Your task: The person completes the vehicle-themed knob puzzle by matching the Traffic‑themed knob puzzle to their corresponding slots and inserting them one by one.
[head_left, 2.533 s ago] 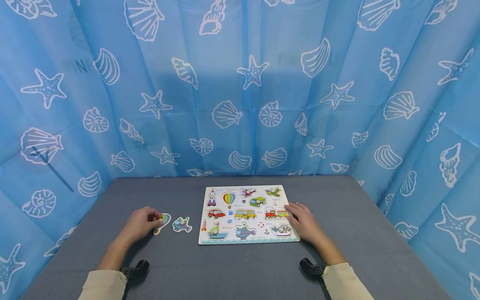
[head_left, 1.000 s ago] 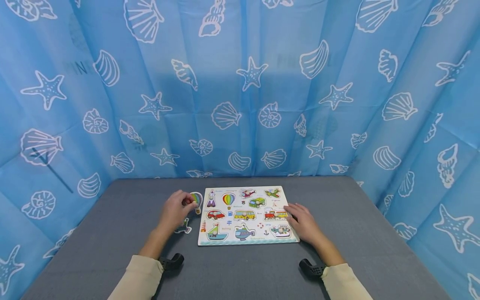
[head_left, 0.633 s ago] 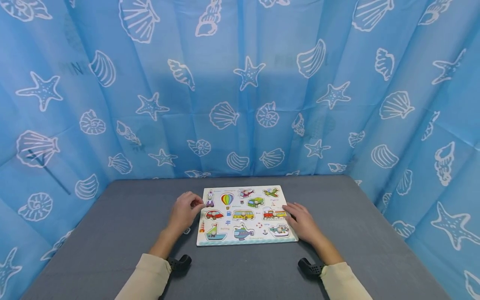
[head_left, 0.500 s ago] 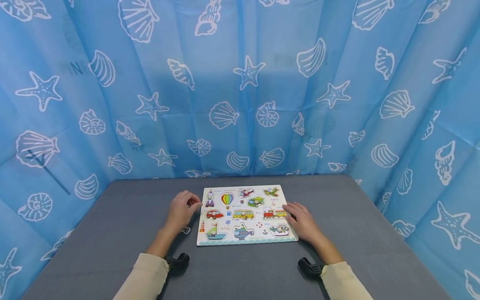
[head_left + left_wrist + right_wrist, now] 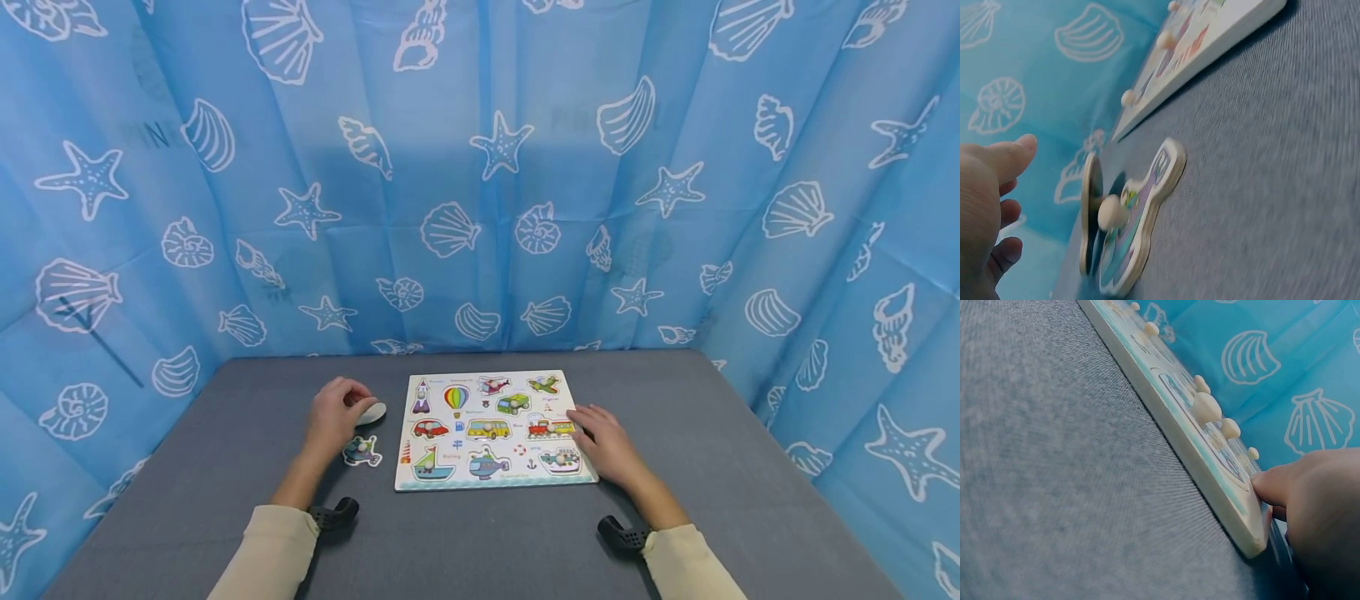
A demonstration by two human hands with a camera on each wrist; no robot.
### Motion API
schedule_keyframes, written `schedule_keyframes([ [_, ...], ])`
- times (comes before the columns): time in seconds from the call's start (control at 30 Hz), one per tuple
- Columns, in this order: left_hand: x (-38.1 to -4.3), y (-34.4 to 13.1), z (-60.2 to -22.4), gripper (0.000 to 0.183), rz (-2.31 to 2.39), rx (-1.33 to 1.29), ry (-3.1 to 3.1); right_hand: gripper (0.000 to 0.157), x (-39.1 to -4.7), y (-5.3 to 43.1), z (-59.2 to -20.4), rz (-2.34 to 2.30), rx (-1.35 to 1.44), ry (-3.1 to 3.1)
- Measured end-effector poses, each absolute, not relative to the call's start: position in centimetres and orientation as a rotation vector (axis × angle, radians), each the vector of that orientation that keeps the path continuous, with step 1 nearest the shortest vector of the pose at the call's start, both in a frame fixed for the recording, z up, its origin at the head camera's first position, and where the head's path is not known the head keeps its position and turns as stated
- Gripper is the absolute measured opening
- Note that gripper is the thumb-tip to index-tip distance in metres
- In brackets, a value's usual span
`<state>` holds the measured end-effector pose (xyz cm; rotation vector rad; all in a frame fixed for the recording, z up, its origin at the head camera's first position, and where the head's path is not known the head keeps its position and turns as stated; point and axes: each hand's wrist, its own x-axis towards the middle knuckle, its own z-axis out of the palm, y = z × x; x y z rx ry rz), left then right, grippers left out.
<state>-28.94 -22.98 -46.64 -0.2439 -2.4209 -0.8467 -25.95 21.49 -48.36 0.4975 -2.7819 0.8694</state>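
Observation:
In the head view my left hand (image 5: 336, 417) hovers left of the puzzle board (image 5: 495, 483), over a loose balloon puzzle piece (image 5: 372, 414) that lies with its plain pale back upward. The left wrist view shows bent, spread fingers (image 5: 1009, 212) with a gap between them and the thin balloon piece (image 5: 1089, 215). Close beside it a submarine puzzle piece (image 5: 362, 451) lies picture side up. My right hand (image 5: 609, 446) rests on the board's right edge; its thumb (image 5: 1266, 486) touches the top near the corner in the right wrist view.
The board bears several vehicle pieces with round wooden knobs (image 5: 1207, 408). Beneath everything is a grey cloth-covered table (image 5: 487, 542). A blue curtain (image 5: 480, 167) with shells and starfish hangs behind and along the sides.
My left hand carried the balloon piece rightward to the board's left edge, then drew back left. The piece now shows its pale back beneath the fingers. The right hand stays put.

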Motion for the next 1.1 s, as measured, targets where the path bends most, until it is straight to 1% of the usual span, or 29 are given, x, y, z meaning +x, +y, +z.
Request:
schedule_keyframes([
  [0.33,-28.2,-25.2,-46.6,0.018,-0.829,-0.206,-2.519,0.039,-26.1,21.5,-48.3,0.867,0.501,-2.783],
  [0.5,-27.8,-26.0,-46.5,0.029,-0.824,-0.216,-2.644,0.039,-26.1,21.5,-48.3,0.876,0.499,-2.781],
  [0.63,-27.7,-26.4,-46.7,0.033,-0.844,-0.209,-2.714,0.038,-26.0,21.5,-48.3,0.878,0.496,-2.791],
  [0.87,-27.7,-26.8,-47.1,0.031,-0.810,-0.238,-2.761,0.038,-25.9,21.5,-48.3,0.872,0.498,-2.788],
  [1.1,-27.8,-26.7,-47.3,0.026,-0.849,-0.158,-2.808,0.039,-26.0,21.5,-48.4,0.865,0.491,-2.790],
])
